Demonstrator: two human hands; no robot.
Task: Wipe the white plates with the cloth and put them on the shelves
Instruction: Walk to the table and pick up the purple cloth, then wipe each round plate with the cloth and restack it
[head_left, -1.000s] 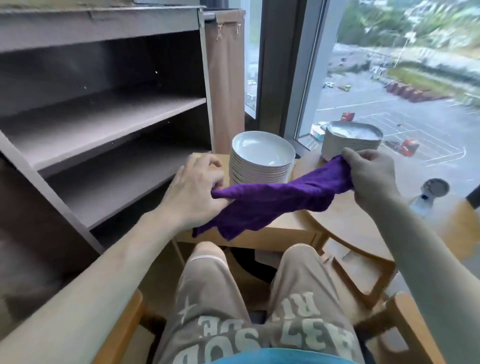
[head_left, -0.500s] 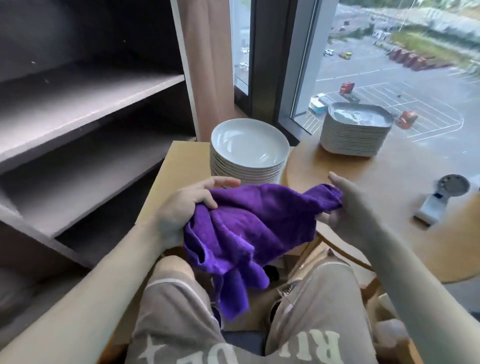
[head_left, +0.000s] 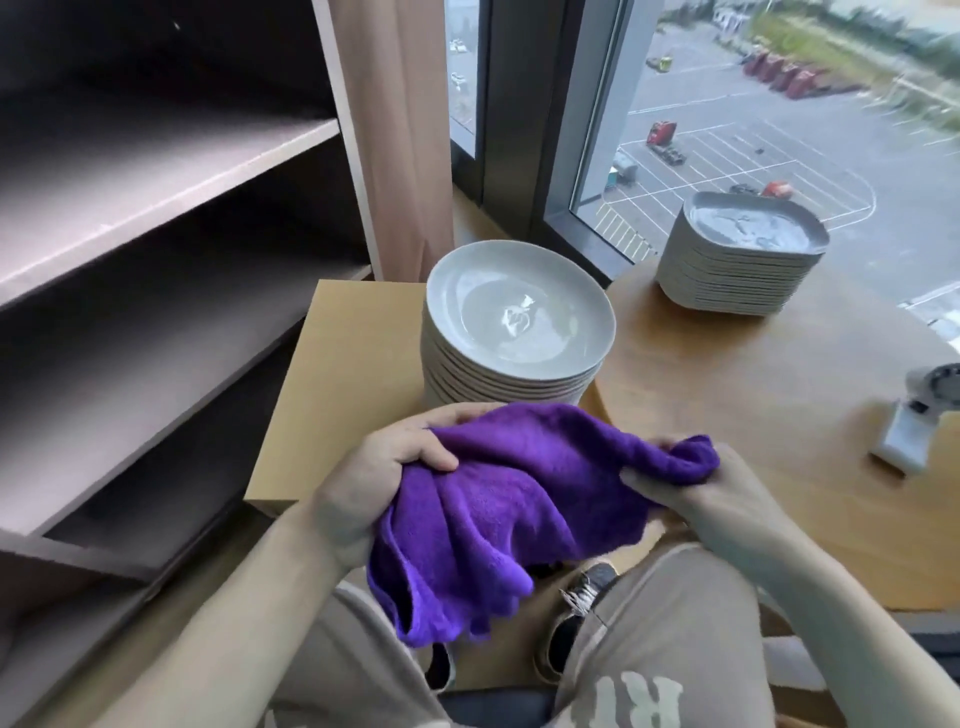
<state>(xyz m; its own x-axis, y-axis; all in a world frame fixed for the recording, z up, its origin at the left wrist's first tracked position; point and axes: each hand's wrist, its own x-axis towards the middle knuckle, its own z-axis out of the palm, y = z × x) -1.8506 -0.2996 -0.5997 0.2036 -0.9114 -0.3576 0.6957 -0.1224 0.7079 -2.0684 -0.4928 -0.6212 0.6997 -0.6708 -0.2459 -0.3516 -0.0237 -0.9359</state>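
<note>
Cloth (head_left: 519, 499), gripped by left hand (head_left: 366, 483) and pinched by right hand (head_left: 727, 506), is bunched to wipe plates (head_left: 519, 317) at twelve o'clock.

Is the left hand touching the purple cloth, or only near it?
Touching. The head view shows the left hand gripping the purple cloth: its thumb lies on the fabric and its fingers curl round the top edge.

The purple cloth (head_left: 509, 499), stretched taut a second ago, is being gathered into a loose, hanging bunch. The left hand (head_left: 379, 483) and right hand (head_left: 711, 499) are being drawn closer together and lowered, and the cloth's right end is being pinched again.
</note>
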